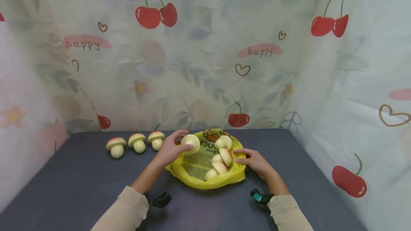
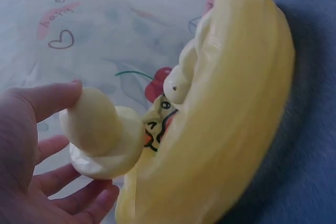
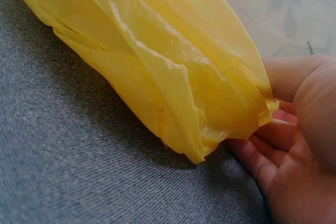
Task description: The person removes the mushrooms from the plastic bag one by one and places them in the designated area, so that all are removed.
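My left hand (image 1: 168,150) pinches a cream toy mushroom (image 1: 191,143) between thumb and fingers, above the left part of an open yellow plastic bag (image 1: 205,184). In the left wrist view that mushroom (image 2: 105,140) is tilted, its rounded stem towards the thumb, apart from the bag's near wall. My right hand (image 1: 257,161) holds the bag's right edge; the right wrist view shows thumb and fingers around the yellow plastic (image 3: 178,87). Inside the bag, along its right side, lie three mushrooms, the middle one (image 1: 226,157) showing a reddish cap. A duck print (image 1: 213,135) marks the far rim.
Three more toy mushrooms stand in a row at the back left of the dark table (image 1: 80,184): a left one (image 1: 116,147), a middle one (image 1: 137,143) and a right one (image 1: 156,140). A cherry-patterned curtain (image 1: 199,52) surrounds the table's back and sides.
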The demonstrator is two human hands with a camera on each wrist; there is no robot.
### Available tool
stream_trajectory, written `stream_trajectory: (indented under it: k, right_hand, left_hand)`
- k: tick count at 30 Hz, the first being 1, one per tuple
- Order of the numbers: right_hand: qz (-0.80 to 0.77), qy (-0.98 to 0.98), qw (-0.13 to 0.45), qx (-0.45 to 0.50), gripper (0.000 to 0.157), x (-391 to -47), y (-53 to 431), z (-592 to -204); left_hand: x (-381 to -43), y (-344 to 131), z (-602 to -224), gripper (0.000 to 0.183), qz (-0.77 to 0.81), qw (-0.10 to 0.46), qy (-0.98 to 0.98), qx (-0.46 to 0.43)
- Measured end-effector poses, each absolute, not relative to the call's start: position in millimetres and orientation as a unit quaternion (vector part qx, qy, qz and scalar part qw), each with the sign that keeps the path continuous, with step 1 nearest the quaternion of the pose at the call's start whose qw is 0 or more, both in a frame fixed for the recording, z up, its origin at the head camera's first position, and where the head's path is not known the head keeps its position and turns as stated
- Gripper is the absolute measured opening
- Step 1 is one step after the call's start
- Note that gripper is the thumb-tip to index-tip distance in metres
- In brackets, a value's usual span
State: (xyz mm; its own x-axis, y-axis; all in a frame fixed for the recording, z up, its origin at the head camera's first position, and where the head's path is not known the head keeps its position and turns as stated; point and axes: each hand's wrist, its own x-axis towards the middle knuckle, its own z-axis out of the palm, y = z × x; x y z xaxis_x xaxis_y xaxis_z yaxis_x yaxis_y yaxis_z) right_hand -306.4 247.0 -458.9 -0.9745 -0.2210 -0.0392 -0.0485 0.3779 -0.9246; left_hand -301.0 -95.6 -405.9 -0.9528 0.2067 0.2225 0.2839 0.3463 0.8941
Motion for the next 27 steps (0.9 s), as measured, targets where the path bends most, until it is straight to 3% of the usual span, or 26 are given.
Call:
stream_trajectory:
  k: [22,27]
  right_hand:
    - [-0.550,0.827,0.082,-0.083,0.046,-308,247,-461]
    - [-0.550,0.828,0.082,-0.069,0.044,-309,246,-462]
  left_hand:
    - [-252,-184,-412,0.068,-0.556,0.135,-0.810,-0.130]
    - [-247,-202,-400,0.067,-0.545,0.204,-0.802,-0.131]
